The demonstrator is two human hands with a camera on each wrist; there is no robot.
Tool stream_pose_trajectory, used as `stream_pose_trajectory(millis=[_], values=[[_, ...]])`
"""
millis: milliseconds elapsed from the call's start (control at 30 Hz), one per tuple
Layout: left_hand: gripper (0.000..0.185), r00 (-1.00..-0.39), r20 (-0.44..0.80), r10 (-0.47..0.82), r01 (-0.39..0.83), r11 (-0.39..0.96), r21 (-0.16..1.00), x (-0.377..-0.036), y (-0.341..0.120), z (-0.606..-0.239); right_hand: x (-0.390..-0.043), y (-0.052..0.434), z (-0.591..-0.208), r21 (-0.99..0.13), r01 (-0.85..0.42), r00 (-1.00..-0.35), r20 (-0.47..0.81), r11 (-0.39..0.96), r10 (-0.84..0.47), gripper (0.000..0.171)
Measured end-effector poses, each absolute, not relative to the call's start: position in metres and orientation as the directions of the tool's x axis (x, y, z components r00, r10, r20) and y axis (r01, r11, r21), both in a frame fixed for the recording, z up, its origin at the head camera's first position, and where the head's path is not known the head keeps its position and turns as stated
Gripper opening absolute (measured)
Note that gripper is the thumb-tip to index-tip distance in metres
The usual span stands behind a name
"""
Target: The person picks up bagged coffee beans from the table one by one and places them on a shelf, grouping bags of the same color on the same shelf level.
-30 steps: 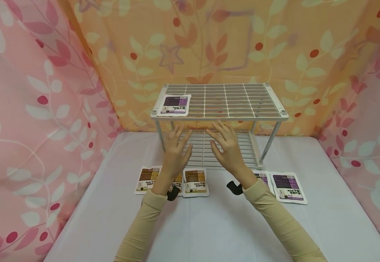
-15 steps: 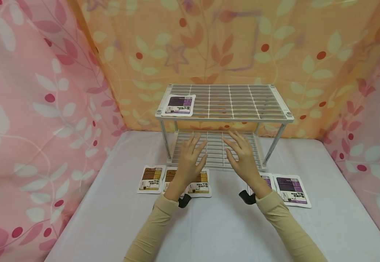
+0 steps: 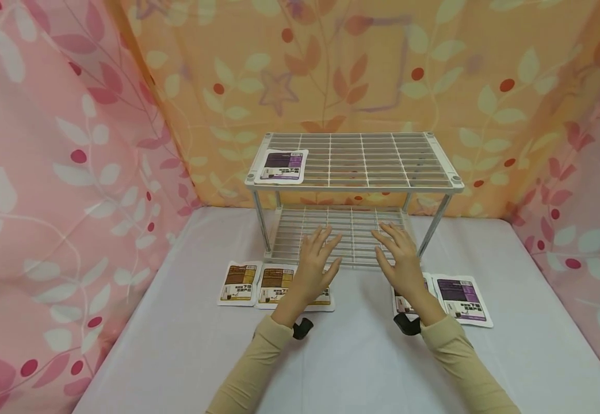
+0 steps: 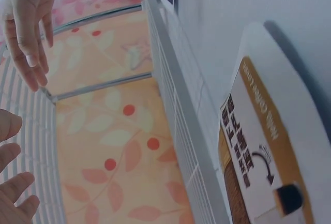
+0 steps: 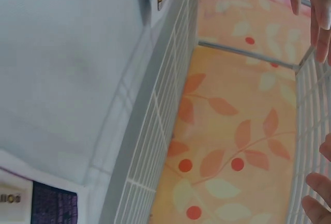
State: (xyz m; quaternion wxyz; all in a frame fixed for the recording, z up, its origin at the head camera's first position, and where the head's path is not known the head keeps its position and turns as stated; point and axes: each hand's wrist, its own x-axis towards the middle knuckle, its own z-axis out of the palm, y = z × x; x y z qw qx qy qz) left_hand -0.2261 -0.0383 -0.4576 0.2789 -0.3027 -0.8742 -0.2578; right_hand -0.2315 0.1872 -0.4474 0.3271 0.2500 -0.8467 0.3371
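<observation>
My left hand [image 3: 311, 273] hovers with spread fingers before the lower shelf, partly covering the brown-label packets. It holds nothing. Nearest to it is a white packet with a brown label [image 3: 275, 283], one of three in a row; one carries small print about coffee [image 4: 264, 146]. My right hand [image 3: 405, 270], fingers also spread and holding nothing, is over a purple-label packet [image 3: 402, 303], hiding part of it. Another purple-label packet [image 3: 463, 300] lies to its right. In the wrist views, left fingers [image 4: 15, 190] and right fingers [image 5: 316, 198] show at the edges.
A white two-tier wire rack [image 3: 372, 187] stands at the back of the white-covered table [image 3: 354, 356]. One purple-label packet [image 3: 282, 167] lies on its top left corner. Patterned cloth [image 3: 227, 57] surrounds the table at the back and sides.
Both hands have drawn back from near the top shelf's front edge, down and rightward in view. The head view has shifted slightly. The packets stay where they lay.
</observation>
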Motion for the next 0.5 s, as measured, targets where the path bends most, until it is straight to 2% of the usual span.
stream_pose_trajectory(millis=[233, 500], values=[[0.05, -0.688, 0.607, 0.398, 0.674, 0.66, 0.331, -0.221, -0.027, -0.465, -0.229, 0.204, -0.457, -0.441, -0.599, -0.712, 0.675, 0.668, -0.193, 0.049], [0.053, -0.706, 0.544, 0.454, 0.682, 0.642, 0.35, -0.219, -0.014, -0.481, -0.224, 0.222, -0.471, -0.508, -0.524, -0.785, 0.599, 0.683, -0.157, 0.051]])
